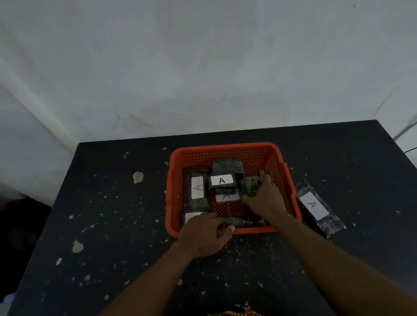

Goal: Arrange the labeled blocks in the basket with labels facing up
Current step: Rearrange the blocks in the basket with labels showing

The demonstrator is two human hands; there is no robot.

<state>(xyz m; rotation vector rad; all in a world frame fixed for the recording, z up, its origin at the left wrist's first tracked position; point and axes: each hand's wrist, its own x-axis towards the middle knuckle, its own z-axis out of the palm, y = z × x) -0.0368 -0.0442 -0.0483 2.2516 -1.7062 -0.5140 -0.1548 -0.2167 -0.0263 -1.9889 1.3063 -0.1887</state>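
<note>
Head view, looking down on a dark speckled desk (107,214) with an orange mesh basket (226,149) as the landmark. Inside the basket: one long wrapped block (197,190) along its left wall, white "A" label up; a stacked block (222,181) at centre, "A" label up, with another label (227,196) showing just below it; a darker block (227,165) against the far wall, no label visible. Block at the basket's near-left corner (193,217) shows a white label, mostly hidden by the left hand.

Right hand (263,201) is inside the basket's right half, grip closed around a mottled wrapped block (250,185) (label not visible from here).

Left hand (208,234) rests over the basket's near rim, fingers curled at a block lying along the near wall (241,221); whether that grip is actually clamped on it, cannot tell.

Outside the basket, just right of it, a wrapped block (317,207) lies on the desk, "A" label up.
</note>
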